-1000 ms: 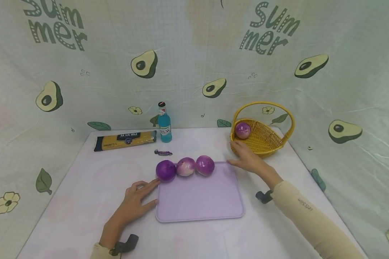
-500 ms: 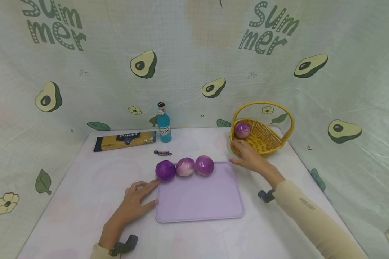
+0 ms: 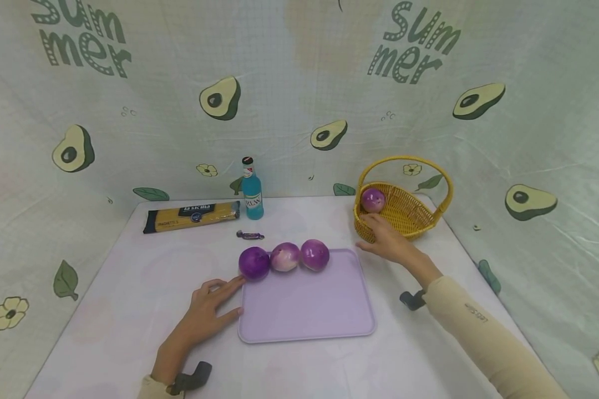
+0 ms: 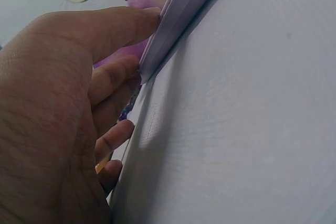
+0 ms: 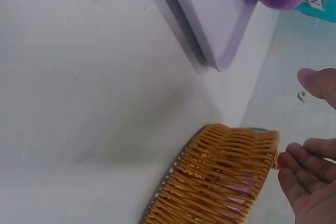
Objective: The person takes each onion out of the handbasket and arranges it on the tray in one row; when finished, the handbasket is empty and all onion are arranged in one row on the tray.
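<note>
The right hand [image 3: 389, 241], fingers loose and holding nothing, has edged farther to the basket [image 3: 419, 219]. The left hand [image 3: 207, 310] stays flat, steadying the tray [image 3: 306, 310] with 3 onions [image 3: 284, 256].

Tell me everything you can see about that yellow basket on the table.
The yellow basket looks woven from wicker-like strands, with an arched handle over a shallow bowl. It stands upright at the table's far right, beyond the lilac tray. One purple onion lies inside at its left. The right hand touches its near rim with straight fingers.
</note>
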{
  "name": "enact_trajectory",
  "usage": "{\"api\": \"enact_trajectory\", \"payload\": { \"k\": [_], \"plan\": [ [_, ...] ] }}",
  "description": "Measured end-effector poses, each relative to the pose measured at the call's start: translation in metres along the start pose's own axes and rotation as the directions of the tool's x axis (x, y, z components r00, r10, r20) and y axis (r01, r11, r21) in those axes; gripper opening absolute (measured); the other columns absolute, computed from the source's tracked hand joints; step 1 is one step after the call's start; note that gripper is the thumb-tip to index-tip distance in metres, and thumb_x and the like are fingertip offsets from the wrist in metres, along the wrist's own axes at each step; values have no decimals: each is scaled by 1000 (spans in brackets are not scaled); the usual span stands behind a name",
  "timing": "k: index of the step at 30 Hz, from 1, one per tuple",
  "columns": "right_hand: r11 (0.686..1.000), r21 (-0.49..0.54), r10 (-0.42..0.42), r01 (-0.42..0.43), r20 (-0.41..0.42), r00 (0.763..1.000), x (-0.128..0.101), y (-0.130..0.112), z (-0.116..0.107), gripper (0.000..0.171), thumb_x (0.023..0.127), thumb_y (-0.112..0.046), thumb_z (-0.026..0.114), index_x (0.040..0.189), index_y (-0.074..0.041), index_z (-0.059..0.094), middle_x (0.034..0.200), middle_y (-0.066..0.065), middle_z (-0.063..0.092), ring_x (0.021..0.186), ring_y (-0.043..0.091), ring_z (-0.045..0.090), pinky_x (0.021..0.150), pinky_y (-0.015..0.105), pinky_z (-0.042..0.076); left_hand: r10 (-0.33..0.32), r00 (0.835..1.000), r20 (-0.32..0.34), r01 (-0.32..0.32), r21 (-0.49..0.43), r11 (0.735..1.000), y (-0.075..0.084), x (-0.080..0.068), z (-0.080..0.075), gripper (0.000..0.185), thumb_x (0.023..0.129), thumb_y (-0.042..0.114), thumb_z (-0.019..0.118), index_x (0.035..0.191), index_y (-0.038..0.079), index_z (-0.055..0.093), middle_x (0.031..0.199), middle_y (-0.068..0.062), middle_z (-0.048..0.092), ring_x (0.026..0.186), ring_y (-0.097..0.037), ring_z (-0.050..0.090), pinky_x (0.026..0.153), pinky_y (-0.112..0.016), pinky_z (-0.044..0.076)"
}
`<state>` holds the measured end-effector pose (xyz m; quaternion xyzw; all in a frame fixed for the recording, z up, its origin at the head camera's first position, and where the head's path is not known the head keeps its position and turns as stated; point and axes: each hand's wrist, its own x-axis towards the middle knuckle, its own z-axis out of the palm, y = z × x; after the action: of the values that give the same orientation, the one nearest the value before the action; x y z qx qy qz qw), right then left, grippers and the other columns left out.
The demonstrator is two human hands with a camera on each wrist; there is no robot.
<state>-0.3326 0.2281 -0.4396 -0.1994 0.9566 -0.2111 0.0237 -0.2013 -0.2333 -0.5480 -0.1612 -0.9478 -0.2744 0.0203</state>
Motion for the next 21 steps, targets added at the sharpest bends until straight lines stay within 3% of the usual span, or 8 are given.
{"api": "enact_trajectory", "payload": {
  "k": [21],
  "plan": [
    [998,-1,59,-59,10,998,1,10,-6,83,91,-26,75,153,5,30,155,28,30,141,44,30,111,59,29,5,1000,-1,-5,-5,1000,0,-1,-1,68,91,57,65,153,42,40,151,17,45,132,-25,34,100,-53,22]
  ]
}}
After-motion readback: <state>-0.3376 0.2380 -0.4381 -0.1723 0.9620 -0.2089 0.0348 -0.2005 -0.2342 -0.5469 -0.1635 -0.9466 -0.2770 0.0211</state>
